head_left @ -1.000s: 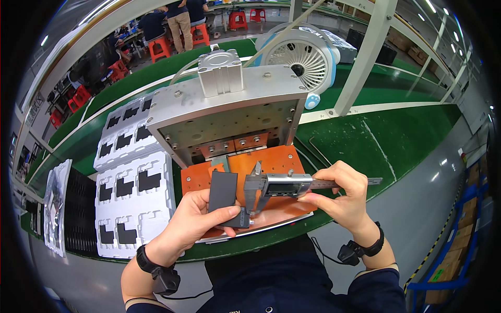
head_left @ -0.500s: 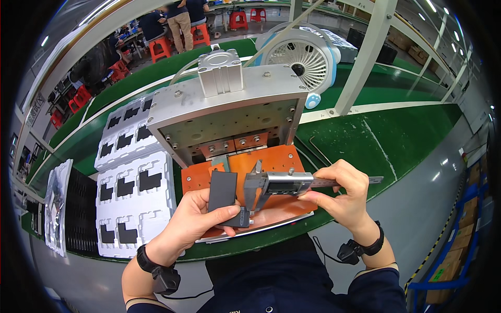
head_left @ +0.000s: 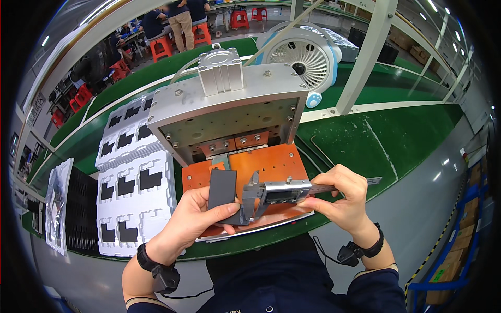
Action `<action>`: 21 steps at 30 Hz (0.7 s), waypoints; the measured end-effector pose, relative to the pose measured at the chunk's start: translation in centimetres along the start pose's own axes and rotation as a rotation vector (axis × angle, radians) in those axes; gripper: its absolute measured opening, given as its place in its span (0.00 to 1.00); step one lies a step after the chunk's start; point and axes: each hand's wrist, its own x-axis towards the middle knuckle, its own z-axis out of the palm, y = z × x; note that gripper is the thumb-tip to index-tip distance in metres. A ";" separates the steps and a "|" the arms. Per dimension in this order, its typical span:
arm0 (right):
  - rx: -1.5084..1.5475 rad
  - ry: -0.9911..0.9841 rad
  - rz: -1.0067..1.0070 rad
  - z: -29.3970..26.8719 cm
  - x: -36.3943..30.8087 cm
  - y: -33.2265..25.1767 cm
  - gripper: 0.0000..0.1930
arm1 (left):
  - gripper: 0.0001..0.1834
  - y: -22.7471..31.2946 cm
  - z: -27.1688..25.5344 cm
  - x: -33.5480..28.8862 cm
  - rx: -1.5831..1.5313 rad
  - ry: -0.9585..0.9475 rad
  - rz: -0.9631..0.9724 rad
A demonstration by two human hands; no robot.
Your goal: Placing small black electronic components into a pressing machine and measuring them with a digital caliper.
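Note:
A flat black L-shaped piece (head_left: 223, 187) is pinched between the thumb and fingers of my left hand (head_left: 197, 215), its long arm pointing away from me. My right hand (head_left: 342, 197) is closed around the beam of a silver digital caliper (head_left: 286, 193), which lies sideways across the view. The caliper's jaws are at the right end of the piece's short foot; whether they clamp it, I cannot tell. Both hands work above the orange base plate (head_left: 276, 160) of a metal press fixture (head_left: 229, 104).
White trays (head_left: 156, 208) with black L-shaped pieces in their pockets lie at the left, beside a dark stack (head_left: 82, 211). A white and blue fan (head_left: 300, 65) stands behind the press. A hex key (head_left: 319, 148) lies on the green bench (head_left: 360, 141). People (head_left: 177, 23) are in the background.
The caliper has come down and slightly left, bringing its jaws to the foot of the black piece. My left hand and the piece have hardly moved.

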 end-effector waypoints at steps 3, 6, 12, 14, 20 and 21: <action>-0.001 0.002 -0.059 0.1 -0.1 0.5 0.17 | 0.11 0.0 0.1 0.0 0.009 0.006 0.004; -0.008 0.007 -0.061 0.1 -0.2 0.6 0.17 | 0.12 0.0 0.1 0.0 -0.001 0.006 -0.001; -0.019 0.028 -0.009 0.3 0.1 -0.1 0.15 | 0.11 0.2 0.2 -0.2 0.014 0.032 -0.020; -0.025 0.024 -0.016 0.2 0.1 0.0 0.15 | 0.11 0.1 0.2 0.0 0.015 0.025 -0.004; -0.026 0.029 -0.032 0.2 -0.1 0.2 0.15 | 0.11 0.0 0.3 0.0 0.035 0.019 0.016; -0.033 0.023 -0.032 0.2 -0.1 0.2 0.15 | 0.11 -0.1 0.2 0.0 0.035 0.019 0.017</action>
